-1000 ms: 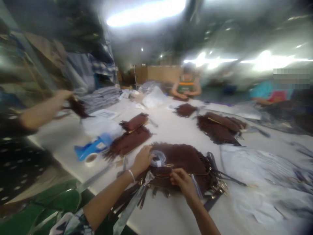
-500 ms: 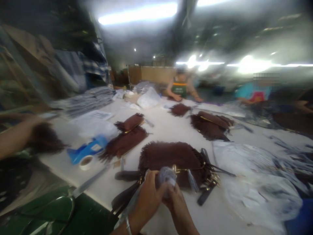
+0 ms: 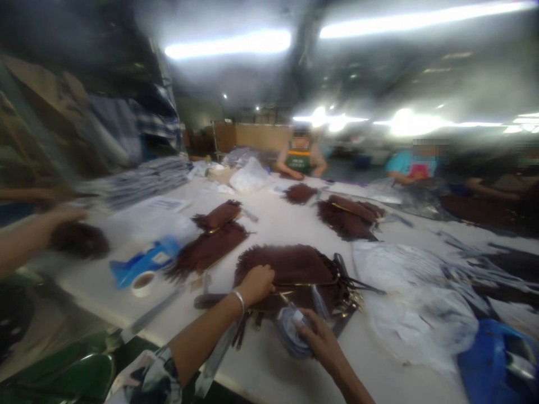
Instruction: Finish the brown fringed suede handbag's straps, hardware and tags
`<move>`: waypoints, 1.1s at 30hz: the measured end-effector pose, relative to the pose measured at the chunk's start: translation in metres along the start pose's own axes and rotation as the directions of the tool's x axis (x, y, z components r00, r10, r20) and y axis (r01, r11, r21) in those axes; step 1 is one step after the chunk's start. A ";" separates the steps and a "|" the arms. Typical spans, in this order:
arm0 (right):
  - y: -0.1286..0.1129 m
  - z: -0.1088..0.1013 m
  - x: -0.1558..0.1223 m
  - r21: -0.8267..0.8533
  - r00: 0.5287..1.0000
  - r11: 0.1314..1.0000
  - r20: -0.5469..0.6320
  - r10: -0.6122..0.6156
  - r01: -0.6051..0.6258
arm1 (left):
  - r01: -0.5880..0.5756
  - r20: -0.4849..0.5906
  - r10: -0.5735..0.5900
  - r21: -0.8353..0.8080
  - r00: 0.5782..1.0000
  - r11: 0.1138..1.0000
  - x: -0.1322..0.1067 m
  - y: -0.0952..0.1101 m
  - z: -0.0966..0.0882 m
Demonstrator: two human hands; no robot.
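A dark brown fringed bag (image 3: 295, 264) with gold trim lies on the table in front of me. My left hand (image 3: 257, 285), a bangle at its wrist, rests over the left part of the bag's front flap edge. Its fingers are curled closed, and what they grip is hidden. In my right hand (image 3: 315, 332) is a grey plastic-wrapped bundle (image 3: 290, 335), held just below the bag's front edge. Dark straps and gold metal fittings (image 3: 356, 300) lie at the bag's right end.
Other brown fringed bags (image 3: 217, 241) lie across the white table (image 3: 269, 213). A blue tape dispenser (image 3: 145, 261) and tape roll (image 3: 143, 283) sit left; white plastic sheets (image 3: 416, 303) and a blue object (image 3: 497, 353) right. A co-worker's arm (image 3: 29, 241) reaches in from the left; others sit beyond.
My hands were together on the wrapped bundle; now the left has moved away onto the bag's flap. My right hand keeps the bundle, slightly lower. The view has shifted a little to the right.
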State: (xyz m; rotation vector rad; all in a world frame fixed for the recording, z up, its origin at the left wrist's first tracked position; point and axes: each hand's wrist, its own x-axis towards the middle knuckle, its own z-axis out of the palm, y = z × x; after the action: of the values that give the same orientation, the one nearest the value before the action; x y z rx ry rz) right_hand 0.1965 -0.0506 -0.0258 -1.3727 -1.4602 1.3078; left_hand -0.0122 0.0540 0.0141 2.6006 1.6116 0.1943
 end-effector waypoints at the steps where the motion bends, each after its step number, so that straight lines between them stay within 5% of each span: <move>1: -0.004 -0.007 0.003 -0.025 0.999 0.999 0.017 -0.046 0.047 | -0.017 0.012 0.017 -0.001 1.000 1.000 0.004 -0.004 0.000; 5: -0.018 -0.025 0.023 -0.066 0.992 0.990 0.020 -0.123 0.124 | -0.031 -0.005 0.031 0.019 1.000 0.999 0.007 -0.013 -0.004; 12: -0.035 -0.023 0.070 -0.209 0.994 0.973 -0.034 -0.107 0.097 | 0.040 -0.104 -0.029 0.101 0.994 0.994 -0.004 -0.002 -0.007; 22: -0.008 -0.015 0.101 -0.353 0.967 0.925 -0.248 0.055 -0.144 | 0.012 -0.102 0.000 0.116 0.995 0.993 -0.004 0.001 -0.005; 28: -0.013 -0.001 0.102 -0.262 0.930 0.950 -0.362 0.069 -0.172 | 0.022 -0.100 -0.007 0.151 0.995 0.988 0.002 0.005 -0.002; 33: -0.023 0.015 0.097 0.028 0.915 0.993 -0.386 0.113 -0.111 | 0.025 -0.145 0.005 0.203 0.989 0.979 0.005 0.008 -0.014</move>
State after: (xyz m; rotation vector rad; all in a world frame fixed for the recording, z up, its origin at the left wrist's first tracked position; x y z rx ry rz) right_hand 0.1613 0.0435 -0.0188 -1.6238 -1.1202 1.0294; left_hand -0.0052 0.0547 0.0291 2.7880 1.7801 0.2335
